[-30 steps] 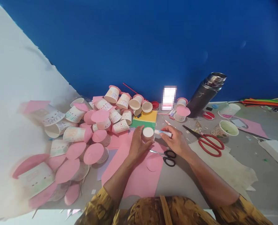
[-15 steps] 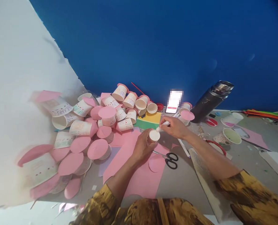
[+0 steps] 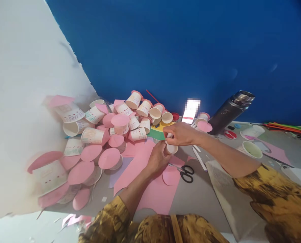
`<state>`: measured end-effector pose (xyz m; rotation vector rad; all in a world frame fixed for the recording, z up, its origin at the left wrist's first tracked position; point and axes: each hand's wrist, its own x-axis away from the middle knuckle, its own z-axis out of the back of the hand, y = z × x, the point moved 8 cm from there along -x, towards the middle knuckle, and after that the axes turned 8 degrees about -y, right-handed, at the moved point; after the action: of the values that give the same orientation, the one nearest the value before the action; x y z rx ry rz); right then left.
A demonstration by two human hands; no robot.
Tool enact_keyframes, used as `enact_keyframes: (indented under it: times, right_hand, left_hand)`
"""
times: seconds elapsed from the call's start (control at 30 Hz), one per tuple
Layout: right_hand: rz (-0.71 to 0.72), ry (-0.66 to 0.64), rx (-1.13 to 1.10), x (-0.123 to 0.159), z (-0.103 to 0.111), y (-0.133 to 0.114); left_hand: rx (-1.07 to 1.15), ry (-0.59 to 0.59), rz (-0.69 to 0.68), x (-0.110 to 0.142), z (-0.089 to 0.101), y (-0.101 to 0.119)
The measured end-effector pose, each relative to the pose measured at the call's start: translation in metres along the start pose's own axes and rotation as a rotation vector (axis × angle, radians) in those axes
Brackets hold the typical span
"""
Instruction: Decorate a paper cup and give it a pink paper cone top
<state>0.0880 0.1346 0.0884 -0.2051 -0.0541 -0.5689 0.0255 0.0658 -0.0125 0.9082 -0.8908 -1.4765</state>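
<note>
My left hand (image 3: 158, 158) is closed around a small white paper cup (image 3: 172, 149) held just above the table. My right hand (image 3: 180, 133) is above the cup, fingers pinched on a white glue stick (image 3: 169, 135) that points down at the cup's rim; most of the stick is hidden by the fingers. Under both hands lies a pink paper sheet (image 3: 152, 189) with a cut pink circle (image 3: 171, 175) on it. Black-handled scissors (image 3: 184, 171) lie beside the circle.
A heap of decorated paper cups with pink circles (image 3: 109, 135) fills the left. A dark metal flask (image 3: 228, 109) leans at the blue wall, near a phone (image 3: 189, 114). More cups (image 3: 251, 149), a white pen (image 3: 198, 158) and coloured sticks (image 3: 289, 128) lie right.
My right hand has swung the glue stick from beside the cup to over its rim, elbow lifting. The left hand has turned the cup slightly. The view has shifted left.
</note>
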Motion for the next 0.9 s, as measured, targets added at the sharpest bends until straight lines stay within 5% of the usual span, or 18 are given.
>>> enact_keyframes:
  times: [0.33,0.67,0.9]
  right_hand:
    - [0.122,-0.082,0.009,0.024,-0.016,-0.025]
    - [0.069,0.122,-0.064,0.060,-0.025,0.025]
    - [0.135,0.280,-0.172,0.067,-0.027,0.016]
  left_hand:
    - [0.141,0.021,0.034,0.000,0.003,-0.012]
    - [0.255,0.001,0.060,0.000,0.002,-0.008]
    - [0.286,-0.015,0.071,0.000,0.001,-0.013]
